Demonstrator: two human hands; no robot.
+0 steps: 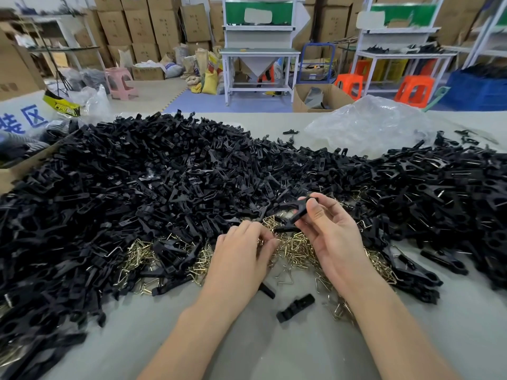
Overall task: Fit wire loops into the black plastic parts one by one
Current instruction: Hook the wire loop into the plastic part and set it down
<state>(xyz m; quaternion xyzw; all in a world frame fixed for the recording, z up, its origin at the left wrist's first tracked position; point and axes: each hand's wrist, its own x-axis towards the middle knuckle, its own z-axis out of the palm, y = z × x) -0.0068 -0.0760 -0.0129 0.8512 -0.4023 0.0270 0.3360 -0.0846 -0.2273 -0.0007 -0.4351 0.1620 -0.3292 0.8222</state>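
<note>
A: What are we looking at, by material and shape?

B: We see a great heap of black plastic parts [164, 174] spread over a pale grey table [247, 349]. They are matte, flat and tapered, many with slots. In a hollow on our side of the heap lies a tangle of wire loops [299, 252], thin and brass-bright, bent into triangles. Behind the heap sits a crinkled clear plastic bag [367, 124].

A: And our hands?

B: Our right hand [333, 238] is turned palm towards us, and its thumb and fingertips pinch one black part [297, 212], held tilted just above the wire loops. Our left hand [241, 256] is knuckles up beside it, with its fingers curled down into the wire loops. We cannot tell whether they grip a loop.

A: Where does the black part sit relative to the left hand?

B: It is up and to the right of the knuckles, near them but not touching.

A: Anything loose?

B: A short black piece [295, 308] lies alone on the bare table between our forearms.
</note>
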